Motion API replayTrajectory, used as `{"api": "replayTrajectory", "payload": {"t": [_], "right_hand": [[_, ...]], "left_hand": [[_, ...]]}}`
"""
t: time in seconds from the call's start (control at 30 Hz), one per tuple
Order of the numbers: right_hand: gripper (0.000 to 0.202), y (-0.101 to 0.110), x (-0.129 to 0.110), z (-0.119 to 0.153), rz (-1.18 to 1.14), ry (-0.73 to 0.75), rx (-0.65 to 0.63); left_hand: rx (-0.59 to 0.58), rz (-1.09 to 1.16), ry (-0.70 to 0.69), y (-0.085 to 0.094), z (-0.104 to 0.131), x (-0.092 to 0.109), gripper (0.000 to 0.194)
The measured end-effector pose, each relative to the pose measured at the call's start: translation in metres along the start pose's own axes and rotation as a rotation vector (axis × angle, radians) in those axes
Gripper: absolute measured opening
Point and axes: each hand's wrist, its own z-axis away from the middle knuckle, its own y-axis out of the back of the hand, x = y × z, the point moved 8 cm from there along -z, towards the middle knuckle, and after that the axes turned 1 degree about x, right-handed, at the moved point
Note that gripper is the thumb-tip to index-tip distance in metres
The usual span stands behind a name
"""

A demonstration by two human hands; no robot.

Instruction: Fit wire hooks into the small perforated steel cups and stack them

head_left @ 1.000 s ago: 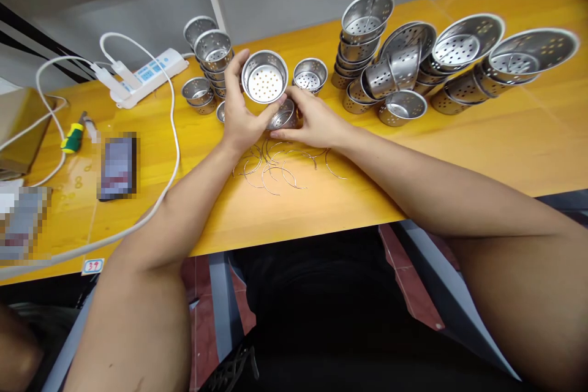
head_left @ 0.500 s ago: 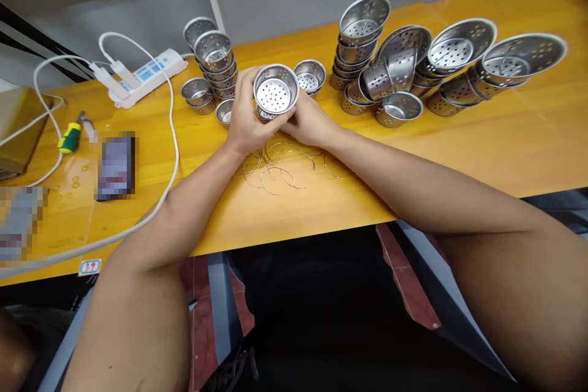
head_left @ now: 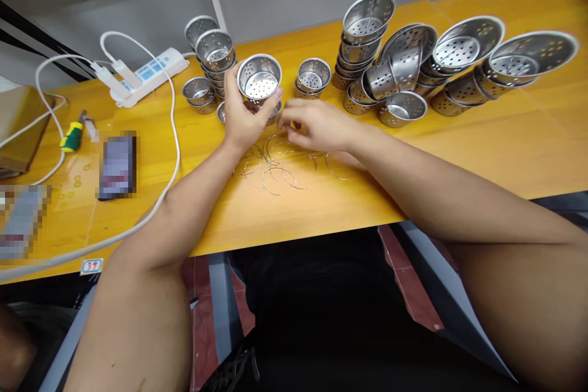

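A yellow wooden desk (head_left: 505,153) runs across in front of the seated person, carrying everything here. Over on the right stands the big cluster of perforated metal cups (head_left: 395,73), stacked and leaning into one another. A white power strip (head_left: 154,76), plugs in it, lies toward the left, and just beside it rises a shorter stack of cups (head_left: 214,52). The right hand (head_left: 319,125) is held above the desk, its fingers curled; I can't tell from here whether they pinch anything. The left hand (head_left: 241,122) has its fingers clamped around the side of one metal cup (head_left: 260,76), lifted up in front of the person with its mouth facing upward. Behind the right hand sits a nested pair of cups (head_left: 313,76). Far left is a yellow-and-green screwdriver (head_left: 72,136). Thin curved wires (head_left: 274,164) lie scattered and overlapping on the desk, just nearer the person than the hands.
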Motion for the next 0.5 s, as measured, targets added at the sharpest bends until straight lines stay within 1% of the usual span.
{"api": "replayTrajectory", "payload": {"t": [0.1,0.13,0.17,0.27,0.4,0.5], "right_hand": [[0.064,-0.017,-0.027,0.004,-0.028,0.226,-0.198],[0.07,-0.023,-0.033,0.004,-0.014,0.264,-0.247],[0.071,-0.03,-0.037,0.003,0.008,0.286,-0.289],[0.057,-0.042,-0.046,-0.002,0.072,0.301,-0.365],[0.032,-0.039,-0.049,-0.006,0.128,0.262,-0.368],[0.025,-0.036,-0.051,-0.005,0.169,0.255,-0.381]], "left_hand": [[0.034,0.03,0.038,0.002,0.0,-0.01,0.088],[0.031,0.037,0.047,0.002,-0.001,-0.011,0.088],[0.026,0.041,0.053,0.002,-0.001,-0.012,0.088],[0.02,0.047,0.049,0.002,-0.001,-0.008,0.092],[0.021,0.029,0.021,0.0,0.0,0.001,0.093],[0.023,0.021,0.013,0.0,0.0,0.004,0.092]]}}
